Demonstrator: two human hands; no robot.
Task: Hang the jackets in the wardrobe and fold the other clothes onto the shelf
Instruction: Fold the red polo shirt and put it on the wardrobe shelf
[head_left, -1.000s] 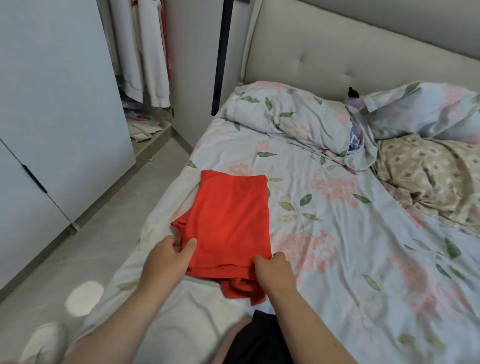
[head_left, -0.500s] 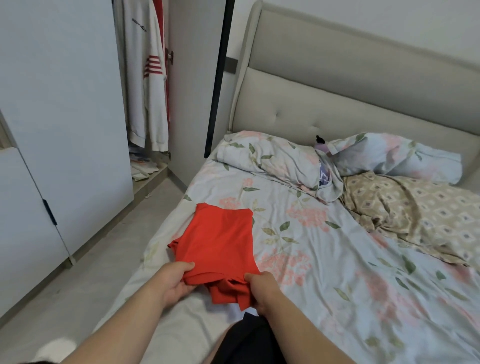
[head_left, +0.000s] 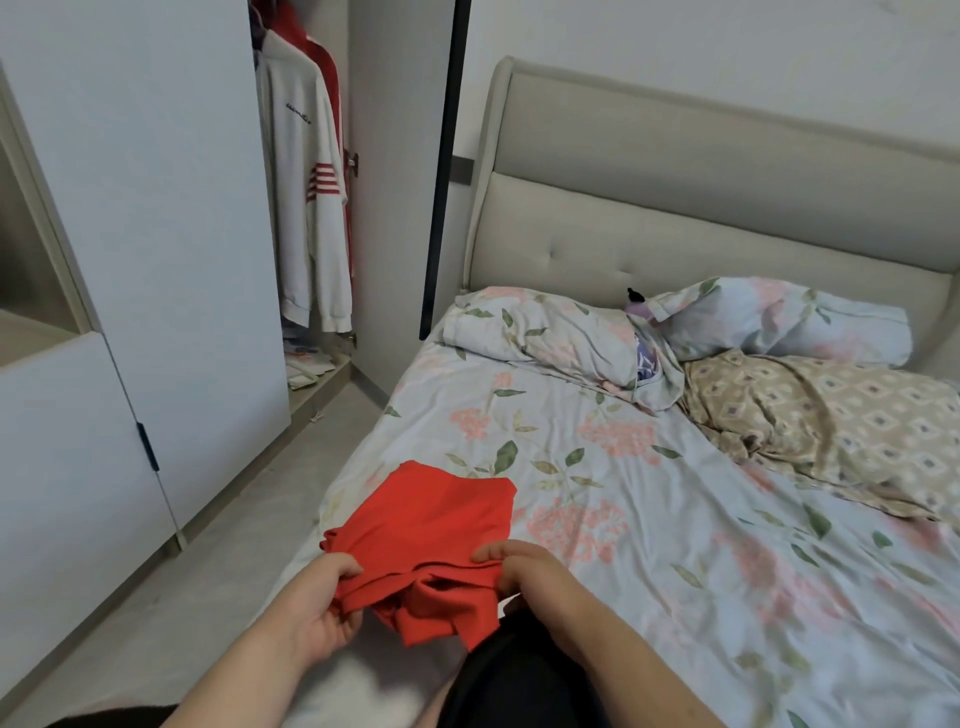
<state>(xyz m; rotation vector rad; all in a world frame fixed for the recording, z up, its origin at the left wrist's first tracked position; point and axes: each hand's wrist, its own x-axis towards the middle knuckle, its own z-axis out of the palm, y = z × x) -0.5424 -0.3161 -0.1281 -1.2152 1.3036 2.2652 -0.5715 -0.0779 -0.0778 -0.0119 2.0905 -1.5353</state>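
At lower centre of the frame, your left hand (head_left: 324, 605) and right hand (head_left: 524, 571) grip the folded red garment (head_left: 431, 525) on the bed (head_left: 675, 545).

near edge of red garment (head_left: 431, 525) lifted off bed (head_left: 649, 467), drawn closer, left hand (head_left: 322, 608) now underneath

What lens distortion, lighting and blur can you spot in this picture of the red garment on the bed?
Head view: the wide lens tilts and bows the wardrobe door and headboard; light is soft and even, no hard shadows on the bed sheet; the red garment looks fairly sharp, nothing glares.
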